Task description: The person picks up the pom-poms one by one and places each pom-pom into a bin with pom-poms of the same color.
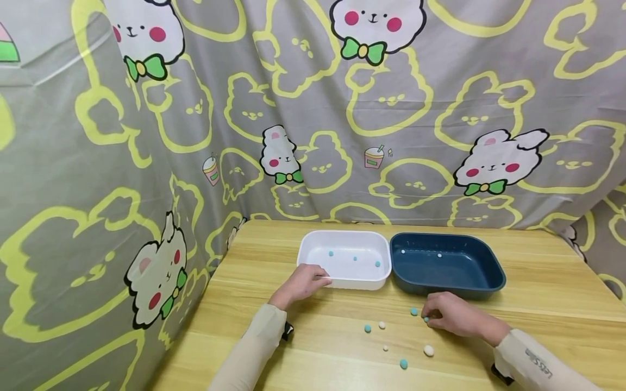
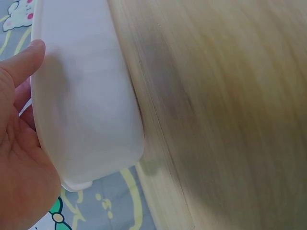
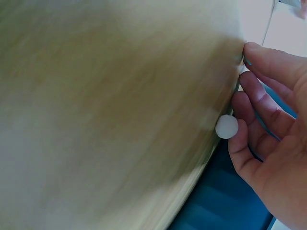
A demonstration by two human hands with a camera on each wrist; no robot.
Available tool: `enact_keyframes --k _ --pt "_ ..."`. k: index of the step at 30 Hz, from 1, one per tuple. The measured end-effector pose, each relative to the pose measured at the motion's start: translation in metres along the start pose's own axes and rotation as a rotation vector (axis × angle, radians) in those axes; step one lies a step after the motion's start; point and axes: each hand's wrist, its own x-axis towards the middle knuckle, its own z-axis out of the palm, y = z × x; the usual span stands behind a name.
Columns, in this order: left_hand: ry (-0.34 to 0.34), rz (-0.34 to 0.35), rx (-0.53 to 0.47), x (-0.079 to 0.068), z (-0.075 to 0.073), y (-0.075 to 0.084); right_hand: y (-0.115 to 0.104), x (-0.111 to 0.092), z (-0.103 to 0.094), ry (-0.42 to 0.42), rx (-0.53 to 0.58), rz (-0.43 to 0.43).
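On near tabletop [image 1: 313, 347] lay blue balls [image 1: 403, 364] and white balls [image 1: 429, 351]. Just beyond, right hand [image 1: 452, 315] pinched small blue ball [image 1: 426, 319], short of navy tub [image 1: 474, 294]. Judged step: pick-up; next move called for steady lift. Farther, left hand [image 1: 304, 281] gripped white tub [image 1: 359, 284] by rim.

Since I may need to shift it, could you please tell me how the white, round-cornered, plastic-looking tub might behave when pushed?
The white tub is probably stiff, as its wall shows no obvious bend where the left hand grips it. It is likely light, with just three small light-blue balls inside; their round shape suggests they may roll.
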Motion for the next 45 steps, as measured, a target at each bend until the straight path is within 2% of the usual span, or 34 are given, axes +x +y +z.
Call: enact_keyframes --k 10,26,35,40,45 --pt "0.016 0.005 0.010 0.000 0.002 0.000 -0.002 0.000 -0.002 0.021 -0.014 -0.021" --pt "0.001 -0.055 -0.022 0.000 0.002 0.000 -0.018 -0.001 -0.017 0.032 0.016 0.025" --pt "-0.012 -0.087 -0.047 -0.002 0.002 0.001 -0.026 0.003 -0.018 0.107 0.034 -0.023" --pt "0.004 -0.082 -0.023 -0.001 0.002 0.000 -0.031 0.008 -0.024 0.169 0.012 -0.067" --pt "0.005 -0.090 -0.017 0.000 0.003 0.000 -0.034 0.013 -0.033 0.155 0.014 -0.047"
